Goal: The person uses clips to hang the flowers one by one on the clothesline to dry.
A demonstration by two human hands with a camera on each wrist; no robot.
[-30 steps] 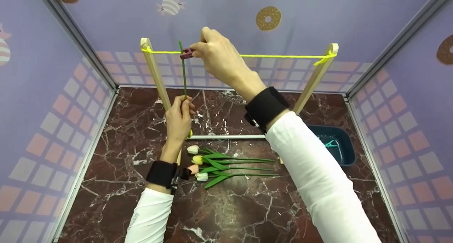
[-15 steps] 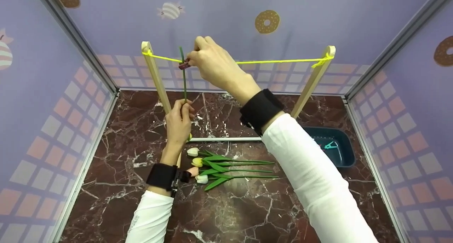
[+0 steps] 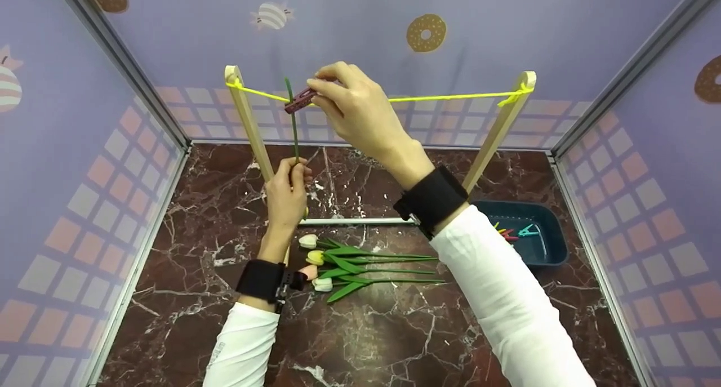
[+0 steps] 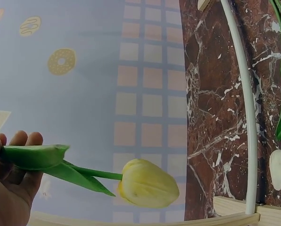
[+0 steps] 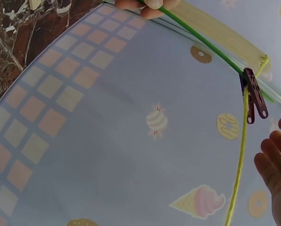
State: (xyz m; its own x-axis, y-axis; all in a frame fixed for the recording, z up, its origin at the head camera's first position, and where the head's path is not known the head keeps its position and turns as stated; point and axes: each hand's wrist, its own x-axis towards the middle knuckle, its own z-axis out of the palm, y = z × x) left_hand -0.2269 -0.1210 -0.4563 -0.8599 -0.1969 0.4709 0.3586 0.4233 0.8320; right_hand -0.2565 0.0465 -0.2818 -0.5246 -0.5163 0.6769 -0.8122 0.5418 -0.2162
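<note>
A yellow tulip (image 4: 148,183) hangs head down, its green stem (image 3: 294,130) rising to the yellow cord (image 3: 450,97). My left hand (image 3: 286,198) grips the flower by its stem and leaves below the cord. At the cord, a dark purple clothespin (image 5: 254,94) is clamped over both stem and cord. Beside the clothespin's handles is my right hand (image 5: 278,162), fingers spread loosely and apart from it in the right wrist view. In the head view its fingertips overlap the handle end.
Two wooden posts (image 3: 498,133) carry the cord, with a white bar (image 3: 360,222) low between them. Several tulips (image 3: 360,257) lie on the marbled surface in front. A dark blue bin (image 3: 555,246) with several coloured clothespins (image 3: 526,230) stands at right. Patterned walls enclose the sides and back.
My right hand has loosened from the clothespin and drawn slightly right, showing more of it. The cord now sags where the clothespin grips it. My left hand keeps its hold on the tulip.
</note>
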